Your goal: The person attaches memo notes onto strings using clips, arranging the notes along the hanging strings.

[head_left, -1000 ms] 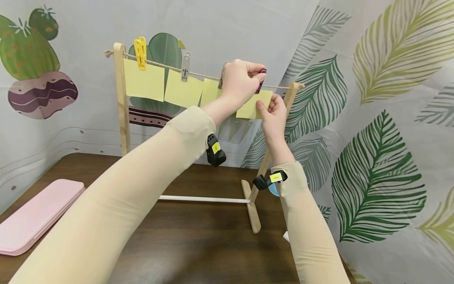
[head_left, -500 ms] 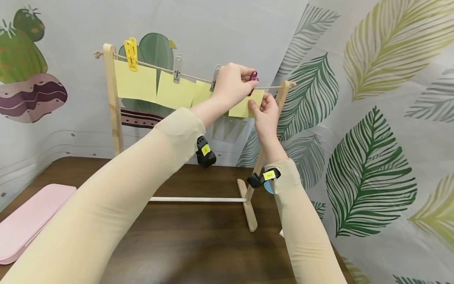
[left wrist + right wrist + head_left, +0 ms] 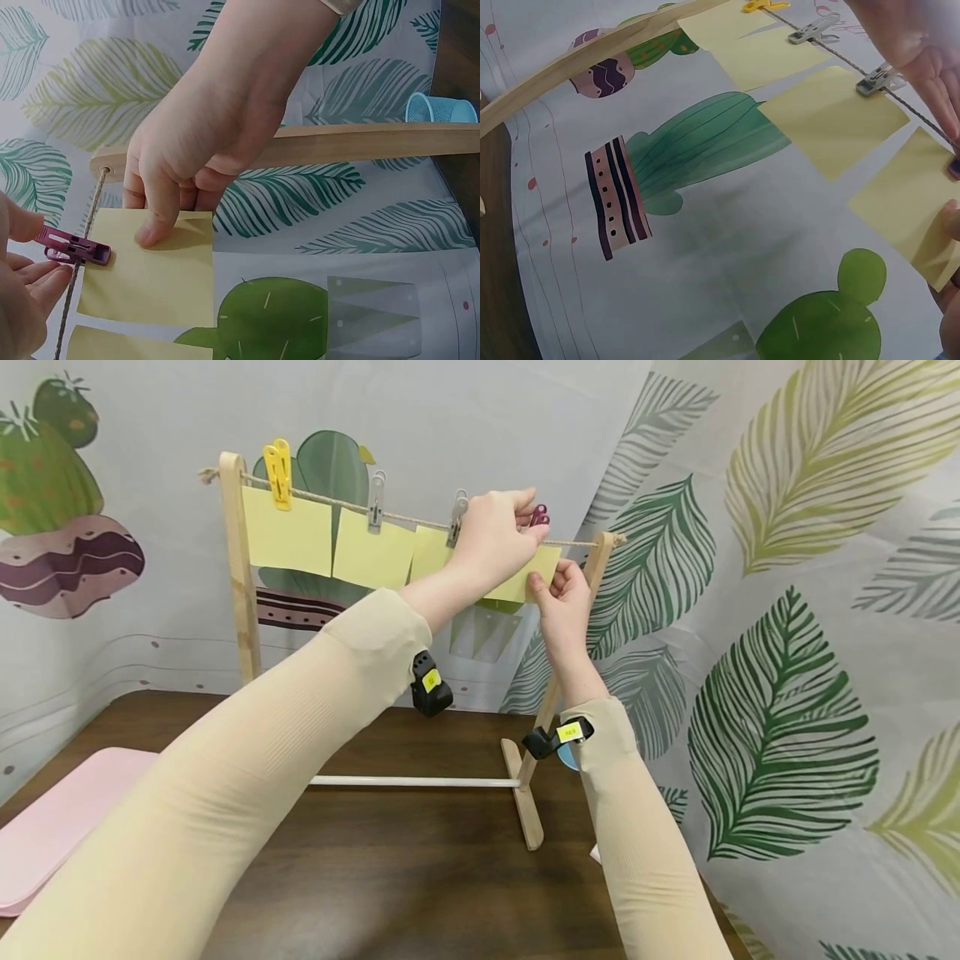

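Note:
A purple clothespin (image 3: 88,250) sits across the rope (image 3: 75,289) and the top edge of a yellow paper sheet (image 3: 142,281), its handles spread apart. My left hand (image 3: 491,531) is around those handles with thumb and fingers parted; in the left wrist view the thumb tip lies right at one handle. Lower down, my right hand (image 3: 567,610) pinches the same sheet near its outer side, thumb in front and fingers behind. In the right wrist view only the right thumb (image 3: 951,220) and parts of the fingers show.
Three more yellow sheets hang leftward under a yellow clothespin (image 3: 278,475) and two grey clothespins (image 3: 377,502). A wooden frame (image 3: 597,564) carries the rope above a brown table (image 3: 420,877). A pink case (image 3: 71,818) lies left; a blue mesh cup (image 3: 442,109) stands behind the frame.
My left fingers have loosened from the purple clothespin, which stays on the rope and sheet. The right hand keeps its pinch. The head view has shifted slightly.

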Available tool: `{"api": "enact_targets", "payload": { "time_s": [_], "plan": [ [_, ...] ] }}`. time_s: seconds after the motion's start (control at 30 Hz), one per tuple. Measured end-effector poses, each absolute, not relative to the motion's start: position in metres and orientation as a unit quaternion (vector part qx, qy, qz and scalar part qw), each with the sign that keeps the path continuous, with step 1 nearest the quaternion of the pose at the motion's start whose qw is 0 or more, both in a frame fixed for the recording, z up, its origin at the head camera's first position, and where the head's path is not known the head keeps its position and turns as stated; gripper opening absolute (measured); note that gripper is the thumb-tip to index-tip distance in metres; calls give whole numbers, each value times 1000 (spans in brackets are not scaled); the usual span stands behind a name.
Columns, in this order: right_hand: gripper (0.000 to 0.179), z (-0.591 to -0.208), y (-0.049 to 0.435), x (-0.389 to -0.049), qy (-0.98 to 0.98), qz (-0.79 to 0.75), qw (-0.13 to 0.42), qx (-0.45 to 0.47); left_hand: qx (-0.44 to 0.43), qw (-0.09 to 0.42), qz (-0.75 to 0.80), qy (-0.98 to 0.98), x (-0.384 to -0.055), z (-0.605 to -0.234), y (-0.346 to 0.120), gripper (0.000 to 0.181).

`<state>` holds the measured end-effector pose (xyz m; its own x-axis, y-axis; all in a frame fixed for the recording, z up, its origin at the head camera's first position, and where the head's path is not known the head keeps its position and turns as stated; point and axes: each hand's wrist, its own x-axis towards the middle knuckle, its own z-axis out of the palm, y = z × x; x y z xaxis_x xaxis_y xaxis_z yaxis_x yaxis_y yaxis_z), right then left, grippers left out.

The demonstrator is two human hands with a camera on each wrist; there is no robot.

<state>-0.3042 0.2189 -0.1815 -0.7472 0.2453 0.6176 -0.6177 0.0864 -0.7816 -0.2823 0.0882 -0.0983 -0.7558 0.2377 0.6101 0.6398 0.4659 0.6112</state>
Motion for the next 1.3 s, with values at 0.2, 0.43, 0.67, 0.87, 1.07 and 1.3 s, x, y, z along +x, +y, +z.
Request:
{"api": "enact_targets", "payload": {
  "time_s": [0.2, 0.43, 0.67, 0.87, 1.07, 1.3],
  "plan": [
    [19, -187, 219, -302, -664, 661, 320, 140, -278, 239, -452, -813, -280, -101, 84, 50],
    [19, -202, 220, -301, -655, 675, 305, 150, -322, 271, -479, -770, -272, -114, 72, 41],
    [10, -223, 224, -299, -629, 701, 294, 164, -397, 309, -432, -749, -262, -139, 55, 30],
    [9, -248, 225, -298, -617, 712, 291, 165, -403, 307, -448, -737, -263, -175, 35, 26],
    [3, -279, 223, -292, -611, 726, 275, 153, -359, 295, -488, -739, -270, -223, 15, 17],
    [7, -316, 217, -279, -624, 732, 239, 136, -308, 256, -503, -766, -271, -286, -2, 14]
  ]
}}
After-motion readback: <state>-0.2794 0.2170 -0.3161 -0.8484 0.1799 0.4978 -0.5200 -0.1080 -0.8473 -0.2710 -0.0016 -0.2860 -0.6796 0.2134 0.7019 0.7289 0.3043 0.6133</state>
